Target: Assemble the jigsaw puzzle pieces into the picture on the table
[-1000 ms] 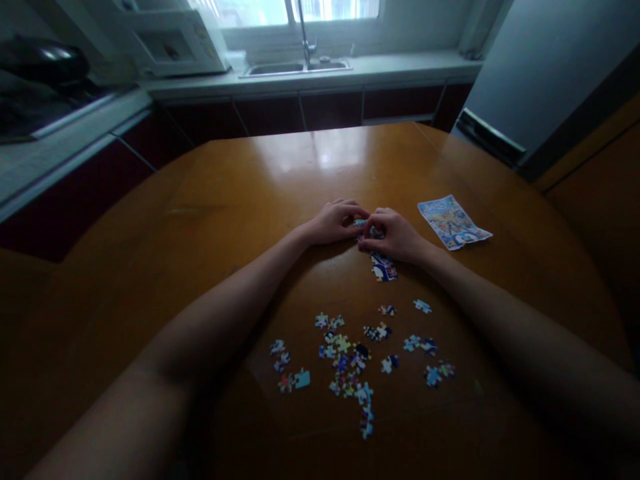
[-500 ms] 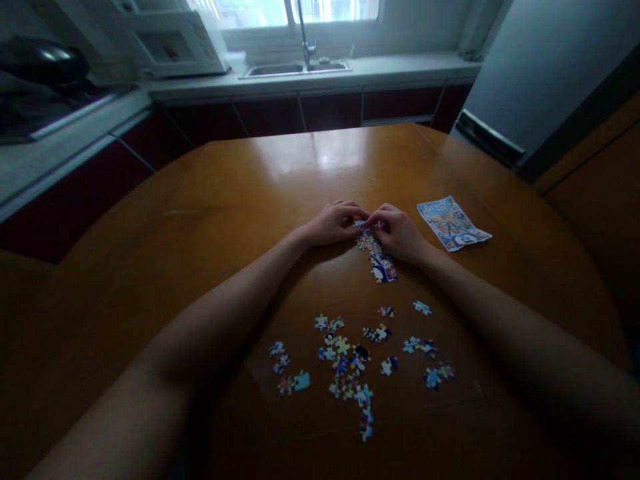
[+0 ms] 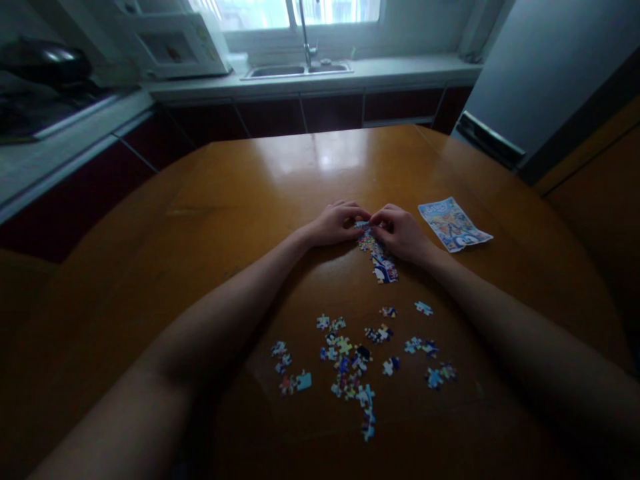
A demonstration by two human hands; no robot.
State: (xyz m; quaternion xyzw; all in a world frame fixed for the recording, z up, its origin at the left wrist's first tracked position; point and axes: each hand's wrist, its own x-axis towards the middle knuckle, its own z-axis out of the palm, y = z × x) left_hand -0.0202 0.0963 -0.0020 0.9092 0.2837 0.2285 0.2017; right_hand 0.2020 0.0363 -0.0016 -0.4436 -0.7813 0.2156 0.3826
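A joined strip of jigsaw puzzle (image 3: 384, 267) lies on the wooden table, its far end between my two hands. My left hand (image 3: 337, 223) rests at the left of that end, thumb and forefinger curled onto the puzzle's edge. From the right, my right hand (image 3: 399, 233) bends over the same end, fingertips pinched at a jigsaw piece there; the fingers cover most of it. Both hands' fingertips nearly meet. Closer to me, several loose jigsaw pieces (image 3: 344, 345) are scattered, some overlapping or touching.
A creased picture sheet (image 3: 455, 224) lies right of my right hand. The wooden table (image 3: 240, 193) reaches towards a counter with a sink (image 3: 300, 71) and a microwave (image 3: 173, 47). A fridge (image 3: 545, 73) stands at the back right, a wok (image 3: 45, 61) on the left-hand stove.
My right fingertips have shifted slightly at the puzzle's far end, and the piece there now sits lower or more covered. The left hand stays almost still. The view has moved very slightly.
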